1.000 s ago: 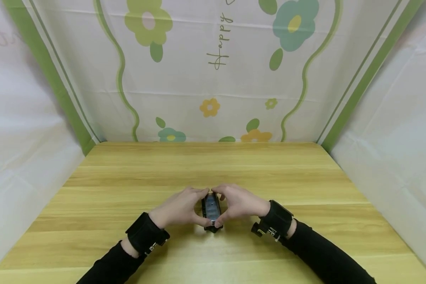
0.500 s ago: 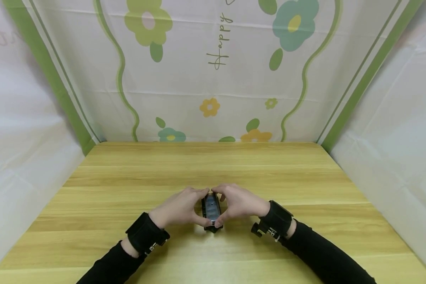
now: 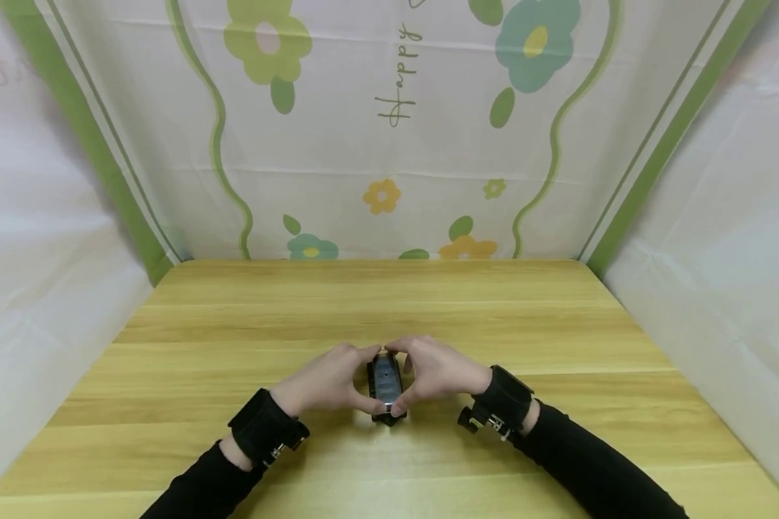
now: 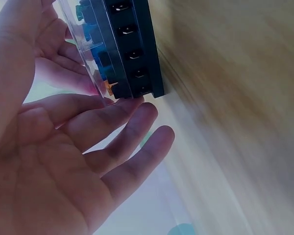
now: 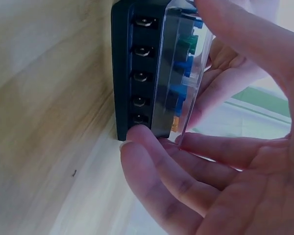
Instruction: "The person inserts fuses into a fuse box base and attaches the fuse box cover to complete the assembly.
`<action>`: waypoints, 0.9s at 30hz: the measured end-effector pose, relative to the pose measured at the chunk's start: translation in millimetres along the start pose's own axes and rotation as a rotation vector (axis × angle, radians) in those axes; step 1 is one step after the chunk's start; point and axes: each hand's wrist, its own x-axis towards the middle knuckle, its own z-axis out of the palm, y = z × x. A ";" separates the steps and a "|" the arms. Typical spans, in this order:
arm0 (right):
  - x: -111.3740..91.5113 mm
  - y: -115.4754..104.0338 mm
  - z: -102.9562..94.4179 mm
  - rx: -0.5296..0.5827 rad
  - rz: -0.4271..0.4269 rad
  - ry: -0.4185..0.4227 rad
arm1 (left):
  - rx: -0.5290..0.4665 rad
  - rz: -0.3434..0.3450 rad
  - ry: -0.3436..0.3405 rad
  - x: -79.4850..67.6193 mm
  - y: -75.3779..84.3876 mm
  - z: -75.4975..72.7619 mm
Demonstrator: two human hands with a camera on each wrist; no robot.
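Observation:
Between both hands, a black fuse box [image 3: 386,379] stands on the wooden table, its long side pointing away from me. A clear cover [image 5: 198,81] lies over its top, and blue, green and orange blade fuses [image 5: 180,98] show beneath. Metal terminals sit in a row of slots along the black side [image 4: 132,54]. My left hand [image 3: 327,378] holds the box from the left, thumb at the near end and fingers at the far end. From the right, my right hand [image 3: 440,371] grips the same two ends. The fingertips of both hands meet or nearly meet there.
The wooden table [image 3: 389,303] reaches back to a white cloth [image 3: 337,144] printed with flowers, and more white cloth hangs at both sides. Each wrist wears a black strap [image 3: 265,429] with a small camera.

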 end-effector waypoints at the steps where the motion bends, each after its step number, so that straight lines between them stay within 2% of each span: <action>1: 0.1 0.2 0.1 0.002 -0.002 -0.003 | -0.003 -0.007 -0.006 -0.3 0.1 -0.2; 6: -0.8 1.5 1.1 0.002 -0.007 -0.017 | -0.014 -0.028 -0.028 -0.9 0.7 1.4; 15: -0.8 1.2 0.2 0.028 -0.009 -0.013 | -0.005 -0.036 -0.022 -0.8 1.2 1.7; 27: 2.9 2.7 3.4 0.046 -0.001 -0.004 | -0.047 -0.017 -0.033 0.2 -5.0 1.0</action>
